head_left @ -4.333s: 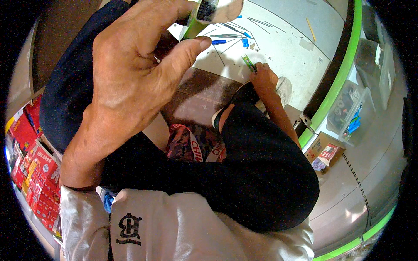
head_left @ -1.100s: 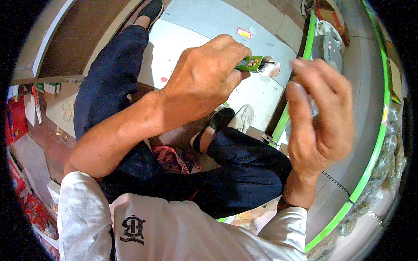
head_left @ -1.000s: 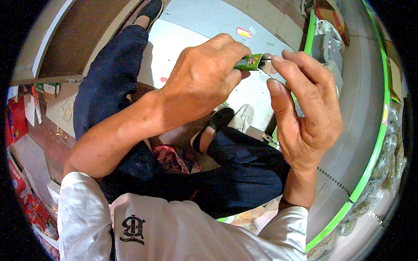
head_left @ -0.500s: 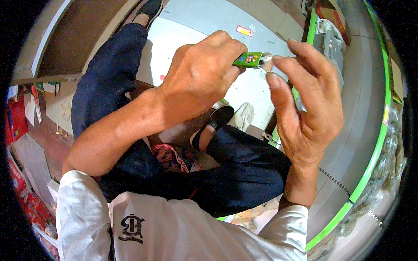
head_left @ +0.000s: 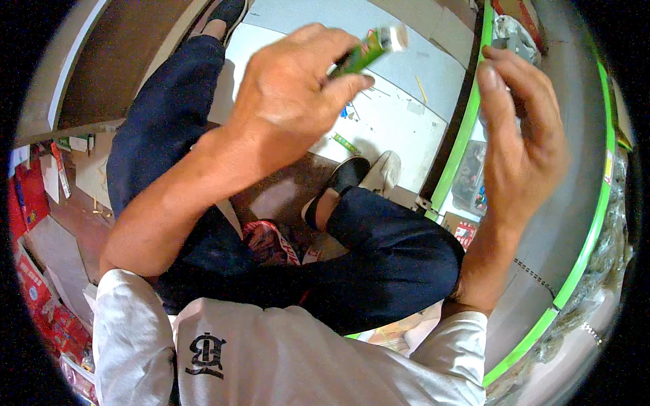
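Green card makes up the slim carton (head_left: 353,61) clamped in the left hand (head_left: 288,88), its body gripped between the thumb on the near side and the fingers on the far side. Its pale end sticks out beyond that grip, up and to the right, blurred, so what lies inside cannot be read.

Well apart to the right of the carton, the right hand (head_left: 521,139) is raised, its thumb and forefinger curled close to each other; I cannot tell whether their tips meet or pinch anything thin. Past the left hand's fingers spreads a white board (head_left: 409,139), with blue pieces (head_left: 347,110) just beyond the thumb and a yellow stick (head_left: 421,89) farther to the right. A second green piece (head_left: 345,143) lies on the board, below and right of the left hand, near a black shoe (head_left: 350,174).

Just left of the right hand stands a clear tub (head_left: 467,177), beside a bright green rail (head_left: 444,181). Dark trousers (head_left: 393,237) cover the crossed legs below both hands, and red packages (head_left: 34,196) sit far to the left of the left hand.
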A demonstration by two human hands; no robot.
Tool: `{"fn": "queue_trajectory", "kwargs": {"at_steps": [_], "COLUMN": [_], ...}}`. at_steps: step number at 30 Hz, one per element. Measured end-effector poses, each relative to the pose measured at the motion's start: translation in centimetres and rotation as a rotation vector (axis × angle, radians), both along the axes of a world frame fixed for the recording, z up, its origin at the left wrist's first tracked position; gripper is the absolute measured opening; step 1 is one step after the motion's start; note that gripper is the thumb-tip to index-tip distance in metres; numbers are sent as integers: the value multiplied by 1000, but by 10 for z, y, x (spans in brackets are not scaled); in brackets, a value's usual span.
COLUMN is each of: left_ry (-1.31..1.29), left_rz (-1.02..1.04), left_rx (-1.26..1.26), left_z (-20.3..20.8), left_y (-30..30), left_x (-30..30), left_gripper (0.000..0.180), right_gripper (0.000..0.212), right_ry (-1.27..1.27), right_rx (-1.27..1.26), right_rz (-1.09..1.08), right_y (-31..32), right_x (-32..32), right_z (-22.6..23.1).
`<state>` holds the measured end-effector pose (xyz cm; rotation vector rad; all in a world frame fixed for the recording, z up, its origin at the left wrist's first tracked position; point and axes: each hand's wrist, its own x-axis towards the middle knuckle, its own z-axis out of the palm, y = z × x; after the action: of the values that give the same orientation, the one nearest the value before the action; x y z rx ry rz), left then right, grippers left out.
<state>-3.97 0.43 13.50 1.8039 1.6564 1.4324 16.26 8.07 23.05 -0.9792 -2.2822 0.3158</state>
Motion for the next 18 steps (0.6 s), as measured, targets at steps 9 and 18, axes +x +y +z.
{"fn": "queue_trajectory", "kwargs": {"at_steps": [9,18], "left_ry": [-294,-343], "left_rz": [250,332], "left_rx": [-427,-269], "left_z": [-5,-20], "left_y": [2,6], "left_x": [-32,-30], "left_gripper": [27,24], "right_gripper": [24,24], "right_ry": [-487,-586], "right_rx": [-466,-625], "right_rz": [-224,-301], "right_y": [69,39], "right_x": [76,91], "right_z": [-221,-391]}}
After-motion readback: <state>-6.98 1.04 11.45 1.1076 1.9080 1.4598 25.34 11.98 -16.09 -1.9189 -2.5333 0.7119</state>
